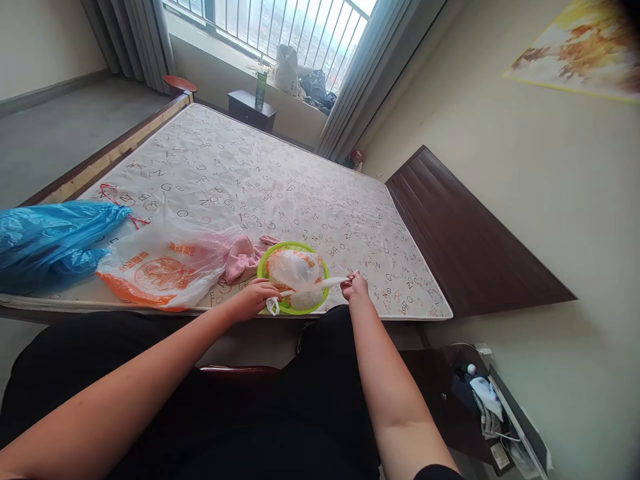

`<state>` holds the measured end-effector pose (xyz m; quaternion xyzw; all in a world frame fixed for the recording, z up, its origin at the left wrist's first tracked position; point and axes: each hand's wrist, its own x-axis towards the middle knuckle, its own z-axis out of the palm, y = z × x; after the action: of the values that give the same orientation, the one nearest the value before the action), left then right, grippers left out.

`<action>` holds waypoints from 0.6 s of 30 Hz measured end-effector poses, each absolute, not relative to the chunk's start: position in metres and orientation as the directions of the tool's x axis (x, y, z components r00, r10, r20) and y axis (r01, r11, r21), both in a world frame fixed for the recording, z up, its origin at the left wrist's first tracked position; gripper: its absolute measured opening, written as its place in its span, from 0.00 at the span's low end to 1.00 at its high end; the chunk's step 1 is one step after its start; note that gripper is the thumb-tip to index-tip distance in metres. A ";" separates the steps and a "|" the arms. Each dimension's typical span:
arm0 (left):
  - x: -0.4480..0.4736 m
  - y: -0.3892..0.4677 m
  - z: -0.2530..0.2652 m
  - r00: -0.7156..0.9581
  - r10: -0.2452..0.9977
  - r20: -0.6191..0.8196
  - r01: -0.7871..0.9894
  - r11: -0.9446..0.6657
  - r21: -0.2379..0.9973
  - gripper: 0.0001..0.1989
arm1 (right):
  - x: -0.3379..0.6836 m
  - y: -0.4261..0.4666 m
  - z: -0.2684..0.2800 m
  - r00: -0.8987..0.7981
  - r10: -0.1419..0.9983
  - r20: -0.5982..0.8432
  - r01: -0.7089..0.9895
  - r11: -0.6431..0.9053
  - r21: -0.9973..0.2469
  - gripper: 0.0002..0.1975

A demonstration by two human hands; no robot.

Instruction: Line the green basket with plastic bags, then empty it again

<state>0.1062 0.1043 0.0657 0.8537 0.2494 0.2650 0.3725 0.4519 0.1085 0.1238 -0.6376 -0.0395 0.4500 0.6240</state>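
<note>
My left grip [257, 298] is closed on one twisted end of a knotted plastic bag [294, 267], a short white loop of it hanging below my fingers. My right grip [355, 287] pinches the other end, so that a white strip stretches out between the bag's middle and my fingertips. The bag itself sits inside a round, bright green basket [327, 268] at the near edge of the mattress [310, 193], just past my knees. It is whitish and see-through, with orange patches, and bulges up roundly in the basket; I cannot tell what it holds. A paler lump lies on the near side of the basket, and whether it belongs to the same bag I can't make out.

Just left of the basket lies a pink cloth [243, 257], partly against the mouth end of a large white bag with orange print [165, 267], which lies spread out and looks rather flat. Further left is a shiny blue plastic bag [55, 230], fuller and crumpled, its contents hidden; a red cord [113, 195] trails on the mattress beside it. By the window, a green glass vase [261, 90] stands on a dark nightstand [250, 113], and an upright white sack [287, 70] rests on the sill.
</note>
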 end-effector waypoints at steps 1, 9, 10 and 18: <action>0.103 0.107 0.067 0.731 0.625 0.274 0.212 -0.589 0.780 0.19 | 0.449 0.105 0.126 0.587 0.633 -0.505 -0.508 -0.198 -0.839 0.18; 0.090 0.112 0.077 0.723 0.633 0.276 0.191 -0.567 0.801 0.18 | 0.415 0.045 0.115 0.662 0.721 -0.203 0.025 -0.292 -0.956 0.35; 0.092 0.110 0.076 0.728 0.628 0.273 0.209 -0.583 0.785 0.20 | 0.406 0.037 0.112 0.682 0.723 -0.109 0.192 -0.322 -0.927 0.38; 0.106 0.107 0.072 0.720 0.626 0.298 0.271 -0.650 0.710 0.24 | 0.338 0.015 0.111 0.197 0.980 -0.017 0.925 -0.191 -0.329 0.33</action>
<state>0.1058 0.1068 0.0724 0.8672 0.2587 0.2699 0.3289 0.3379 0.0146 0.1105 -0.7636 -0.6236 0.1122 0.1241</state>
